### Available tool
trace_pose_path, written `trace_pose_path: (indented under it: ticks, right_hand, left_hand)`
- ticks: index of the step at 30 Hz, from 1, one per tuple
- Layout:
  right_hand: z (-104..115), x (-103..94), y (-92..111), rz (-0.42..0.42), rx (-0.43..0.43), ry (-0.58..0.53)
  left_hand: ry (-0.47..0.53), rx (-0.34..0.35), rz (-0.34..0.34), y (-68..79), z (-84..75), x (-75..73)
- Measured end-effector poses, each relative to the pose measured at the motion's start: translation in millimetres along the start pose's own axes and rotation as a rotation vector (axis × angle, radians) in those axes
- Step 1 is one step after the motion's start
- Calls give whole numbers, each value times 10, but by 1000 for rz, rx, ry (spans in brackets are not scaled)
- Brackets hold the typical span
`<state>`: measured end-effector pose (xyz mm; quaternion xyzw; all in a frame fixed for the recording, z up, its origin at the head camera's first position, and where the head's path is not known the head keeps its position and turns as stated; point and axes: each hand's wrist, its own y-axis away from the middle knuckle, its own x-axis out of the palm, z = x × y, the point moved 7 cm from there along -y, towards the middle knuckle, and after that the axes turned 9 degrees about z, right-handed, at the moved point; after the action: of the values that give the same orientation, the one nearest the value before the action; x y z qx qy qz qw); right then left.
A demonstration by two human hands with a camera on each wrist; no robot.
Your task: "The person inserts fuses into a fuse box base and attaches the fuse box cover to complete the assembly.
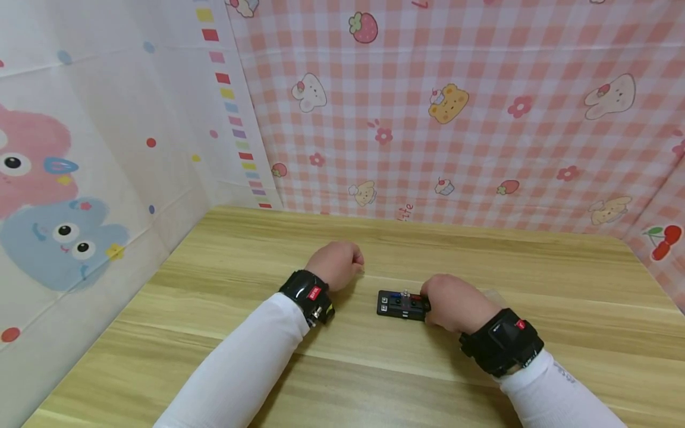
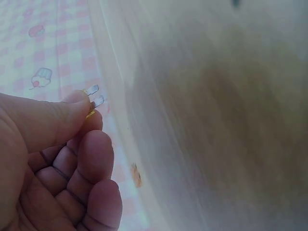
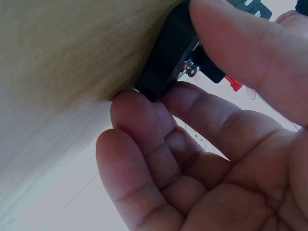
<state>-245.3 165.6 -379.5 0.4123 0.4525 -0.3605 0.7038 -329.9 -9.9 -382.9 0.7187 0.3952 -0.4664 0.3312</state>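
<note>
My left hand (image 1: 334, 266) is above the table, left of a black fuse block. In the left wrist view its thumb and forefinger pinch a yellow blade fuse (image 2: 98, 101); two metal prongs stick out past the fingertips. The black fuse block (image 1: 396, 307) lies on the table, with a blue fuse (image 1: 395, 295) and a red fuse (image 1: 415, 297) in it. My right hand (image 1: 456, 304) grips the block's right end, thumb on one side and fingers on the other. A metal terminal screw (image 3: 191, 70) shows beside these fingers, and the right hand hides that end from above.
A clear, pale piece (image 1: 495, 296) lies behind the right hand, mostly hidden. The wood-grain table (image 1: 342, 380) meets a pink checked cloth (image 1: 374, 196) at the back and a white printed cloth (image 1: 134, 178) on the left.
</note>
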Motion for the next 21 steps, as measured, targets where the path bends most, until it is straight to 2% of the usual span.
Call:
trace_pose_path:
  ticks: [13, 21]
  right_hand:
    - [-15, 7, -7, 10, 3, -10]
    - [-19, 4, -9, 13, -1, 0]
  left_hand:
    - [52, 77, -52, 173, -169, 14]
    - [40, 190, -40, 311, -423, 65]
